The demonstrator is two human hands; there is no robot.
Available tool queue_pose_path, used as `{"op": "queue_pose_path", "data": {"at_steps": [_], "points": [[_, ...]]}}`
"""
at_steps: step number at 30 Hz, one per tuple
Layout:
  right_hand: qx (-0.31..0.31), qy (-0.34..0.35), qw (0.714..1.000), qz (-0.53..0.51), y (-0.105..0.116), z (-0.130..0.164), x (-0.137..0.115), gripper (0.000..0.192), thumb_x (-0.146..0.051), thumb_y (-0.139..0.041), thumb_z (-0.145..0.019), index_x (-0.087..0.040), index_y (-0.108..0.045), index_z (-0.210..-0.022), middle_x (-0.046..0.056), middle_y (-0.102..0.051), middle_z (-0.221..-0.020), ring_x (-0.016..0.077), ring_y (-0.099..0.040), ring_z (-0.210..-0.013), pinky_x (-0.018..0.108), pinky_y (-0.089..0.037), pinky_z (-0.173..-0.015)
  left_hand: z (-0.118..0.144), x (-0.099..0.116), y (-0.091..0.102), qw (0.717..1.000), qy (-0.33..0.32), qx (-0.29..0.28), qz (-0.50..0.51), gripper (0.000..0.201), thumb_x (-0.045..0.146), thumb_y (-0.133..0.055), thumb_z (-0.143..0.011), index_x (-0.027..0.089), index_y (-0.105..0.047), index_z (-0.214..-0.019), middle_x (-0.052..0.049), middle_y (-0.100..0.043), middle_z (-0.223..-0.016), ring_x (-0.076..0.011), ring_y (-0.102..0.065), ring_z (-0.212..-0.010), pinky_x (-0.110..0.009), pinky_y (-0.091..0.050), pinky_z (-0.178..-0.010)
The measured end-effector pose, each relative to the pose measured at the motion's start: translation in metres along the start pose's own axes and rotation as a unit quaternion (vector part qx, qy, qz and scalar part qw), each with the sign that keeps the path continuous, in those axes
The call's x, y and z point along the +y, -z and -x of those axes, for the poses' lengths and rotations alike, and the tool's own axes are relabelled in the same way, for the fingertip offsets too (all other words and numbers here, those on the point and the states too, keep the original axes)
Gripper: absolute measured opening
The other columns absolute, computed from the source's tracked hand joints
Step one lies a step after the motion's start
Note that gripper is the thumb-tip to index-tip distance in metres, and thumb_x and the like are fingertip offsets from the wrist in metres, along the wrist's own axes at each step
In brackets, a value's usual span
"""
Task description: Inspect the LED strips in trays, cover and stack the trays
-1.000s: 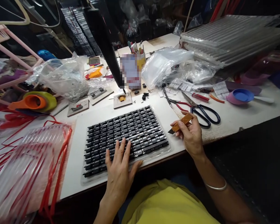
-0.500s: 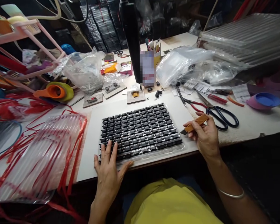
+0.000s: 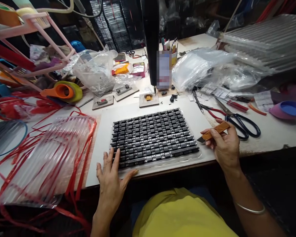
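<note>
Two hands frame the work. My left hand (image 3: 110, 179) lies flat with fingers spread at the near left corner of the tray of black components (image 3: 154, 138), fingertips on the tray's edge rows, gripping nothing. My right hand (image 3: 223, 144) has thumb and fingers clamped on a brown-handled cutter (image 3: 213, 132), its dark blade tip pointing at the tray's right end and just short of it.

Change: a second ago my left palm rested well in on the tray's near rows; it has since slid off toward that near left corner, so most rows now lie uncovered. The cutter grip is unchanged. I judge the tray to be steadied by its corner only, its rows freed for the blade.

Beyond the tray's right end lie black-handled scissors (image 3: 239, 123) and red-handled pliers (image 3: 212, 112). Behind the tray stand a small block carrying an orange part (image 3: 148, 98), a black upright column (image 3: 151, 42) and clear plastic bags (image 3: 202, 65). Left of the tray lies a clear ribbed tray stack bound in red strapping (image 3: 46, 158); behind that, an orange tape dispenser (image 3: 61, 92).

Writing: none legible; the card behind the tray is blurred out.
</note>
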State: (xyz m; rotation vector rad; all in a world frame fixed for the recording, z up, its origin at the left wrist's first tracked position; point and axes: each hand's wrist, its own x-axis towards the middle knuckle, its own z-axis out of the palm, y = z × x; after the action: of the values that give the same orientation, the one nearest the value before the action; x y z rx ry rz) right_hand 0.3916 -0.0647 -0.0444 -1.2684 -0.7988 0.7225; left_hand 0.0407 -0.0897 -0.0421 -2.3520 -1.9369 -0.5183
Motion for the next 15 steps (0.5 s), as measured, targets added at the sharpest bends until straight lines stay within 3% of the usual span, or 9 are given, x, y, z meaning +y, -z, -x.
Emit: {"op": "queue_pose_path", "data": {"at_steps": [3, 6, 8, 11, 13, 15], "points": [[-0.018, -0.010, 0.999, 0.031, 0.006, -0.006, 0.000, 0.048, -0.040, -0.063, -0.082, -0.023, -0.045, -0.124, 0.001, -0.067, -0.075, 0.0097, -0.048, -0.042, 0.021, -0.032, -0.037, 0.002, -0.006, 0.001, 1.000, 0.010, 0.011, 0.015, 0.077, 0.052, -0.054, -0.084, 0.024, -0.022, -0.148, -0.018, -0.031, -0.150, -0.0371, -0.022, -0.140, -0.063, -0.022, -0.107], [-0.030, 0.014, 0.985, 0.167, 0.022, -0.023, -0.003, 0.044, -0.046, -0.056, -0.085, -0.020, -0.052, -0.120, 0.000, -0.063, -0.066, 0.0140, -0.054, -0.051, 0.024, -0.039, -0.045, 0.003, -0.012, 0.002, 0.998, 0.018, 0.026, 0.052, 0.076, 0.051, -0.054, -0.084, 0.027, -0.021, -0.148, -0.015, -0.030, -0.151, -0.0357, -0.028, -0.138, -0.058, -0.032, -0.106], [-0.007, 0.050, 0.946, 0.321, 0.036, -0.038, -0.005, 0.038, -0.046, -0.051, -0.087, -0.019, -0.059, -0.113, 0.001, -0.060, -0.061, 0.0178, -0.057, -0.056, 0.029, -0.044, -0.054, 0.004, -0.017, 0.002, 0.996, 0.034, 0.028, 0.078, 0.075, 0.050, -0.053, -0.084, 0.029, -0.020, -0.148, -0.012, -0.030, -0.152, -0.0338, -0.034, -0.136, -0.054, -0.039, -0.103], [0.028, 0.103, 0.848, 0.519, 0.050, -0.054, -0.005, 0.037, -0.041, -0.048, -0.088, -0.018, -0.063, -0.112, 0.006, -0.064, -0.070, 0.0233, -0.059, -0.063, 0.035, -0.045, -0.059, 0.004, -0.024, -0.001, 0.995, 0.044, 0.025, 0.088, 0.077, 0.049, -0.054, -0.083, 0.032, -0.017, -0.148, -0.008, -0.030, -0.152, -0.0326, -0.039, -0.133, -0.050, -0.045, -0.101], [0.044, 0.160, 0.798, 0.579, 0.050, -0.055, -0.004, 0.038, -0.039, -0.047, -0.089, -0.016, -0.063, -0.115, 0.013, -0.066, -0.088, 0.0274, -0.061, -0.078, 0.039, -0.046, -0.066, 0.004, -0.029, -0.005, 0.995, 0.031, 0.037, 0.088, 0.079, 0.048, -0.055, -0.083, 0.032, -0.015, -0.149, -0.007, -0.030, -0.152, -0.0328, -0.039, -0.133, -0.050, -0.045, -0.101], [0.071, 0.227, 0.773, 0.589, 0.044, -0.045, -0.004, 0.038, -0.037, -0.045, -0.091, -0.014, -0.061, -0.118, 0.016, -0.063, -0.106, 0.0302, -0.058, -0.094, 0.042, -0.045, -0.075, 0.004, -0.033, -0.010, 0.994, 0.021, 0.056, 0.089, 0.077, 0.046, -0.053, -0.084, 0.032, -0.015, -0.149, -0.007, -0.030, -0.152, -0.0331, -0.040, -0.132, -0.051, -0.043, -0.102]]}}
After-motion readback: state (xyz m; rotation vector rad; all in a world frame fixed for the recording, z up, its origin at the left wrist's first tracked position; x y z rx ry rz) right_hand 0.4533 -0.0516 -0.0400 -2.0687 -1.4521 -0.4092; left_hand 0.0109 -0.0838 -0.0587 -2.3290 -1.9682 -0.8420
